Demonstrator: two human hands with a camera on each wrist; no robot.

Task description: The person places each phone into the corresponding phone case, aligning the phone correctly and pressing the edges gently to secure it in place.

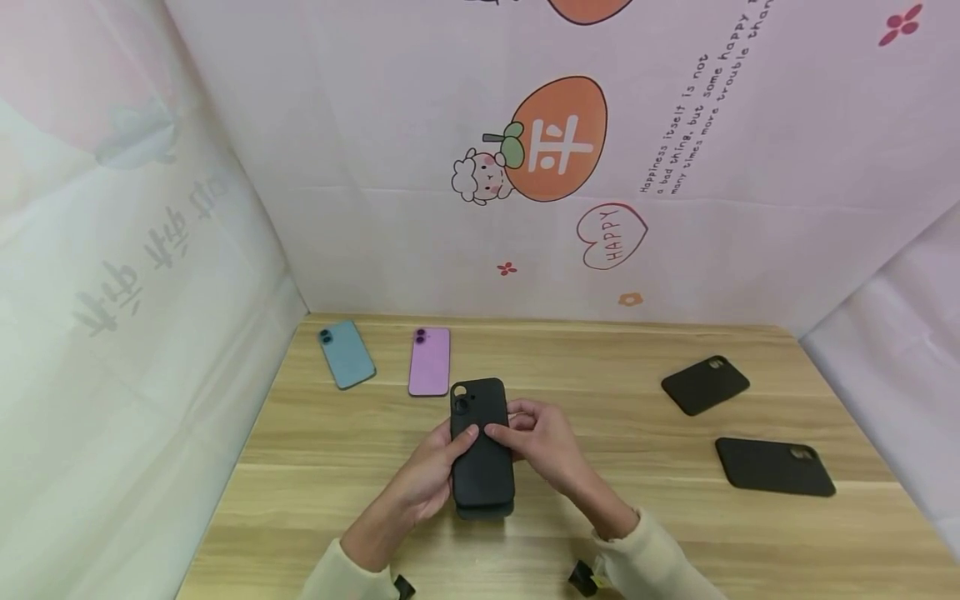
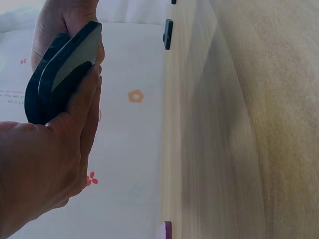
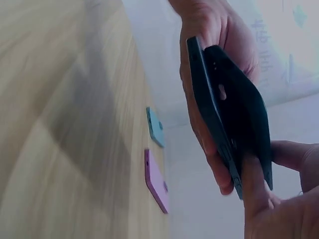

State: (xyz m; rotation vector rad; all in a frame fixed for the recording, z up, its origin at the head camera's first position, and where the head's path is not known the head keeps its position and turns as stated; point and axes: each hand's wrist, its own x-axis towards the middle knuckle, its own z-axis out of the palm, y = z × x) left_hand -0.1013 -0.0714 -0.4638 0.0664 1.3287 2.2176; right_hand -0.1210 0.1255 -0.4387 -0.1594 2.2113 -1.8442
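Observation:
In the head view, a black phone case (image 1: pixel 480 450) lies over a dark phone (image 1: pixel 486 513), whose lower end shows beneath it. My left hand (image 1: pixel 427 475) holds the pair from the left, thumb on the case's back. From the other side, my right hand (image 1: pixel 546 443) pinches the case's edge, thumb on top. The right wrist view shows a gap between the case (image 3: pixel 246 99) and the phone (image 3: pixel 207 99), with a right finger (image 3: pixel 253 184) in it. A pale reflection covers part of the phone's screen (image 2: pixel 82 52) in the left wrist view.
A blue phone (image 1: pixel 348 355) and a pink phone (image 1: pixel 430 362) lie at the back left of the wooden table (image 1: pixel 585 367). Two more black cases lie at the right, one farther back (image 1: pixel 705 385) and one nearer (image 1: pixel 776 467). Printed cloth (image 1: pixel 405 167) hangs around the table.

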